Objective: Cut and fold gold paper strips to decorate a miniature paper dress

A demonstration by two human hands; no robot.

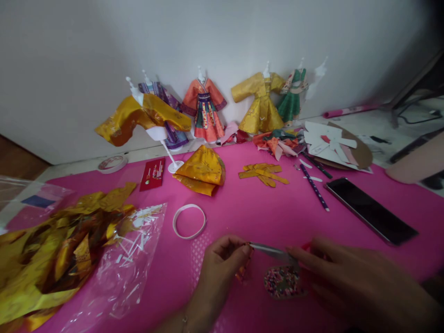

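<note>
In the head view my left hand (222, 266) pinches one end of a small orange-and-dark patterned strip (245, 267), which hangs from the fingertips. My right hand (354, 273), partly blurred, grips scissors (272, 251) with red handles. Their blades point left, and the tip reaches the strip at my left fingertips; whether they touch it I cannot tell. On the pink mat (236, 208), between and below my hands, lies a rounded multicoloured floral piece (281, 282). A white tape ring (174, 226) lies just beyond my left hand.
Gold fabric (34, 263) and a clear plastic bag (114, 286) cover the left. Folded gold fabric (201, 169), gold strips (263, 173), a dotted pen (314, 187) and a phone (371, 210) lie ahead. Dressed doll stands (204, 108) line the wall. Another person's arm (416, 159) enters right.
</note>
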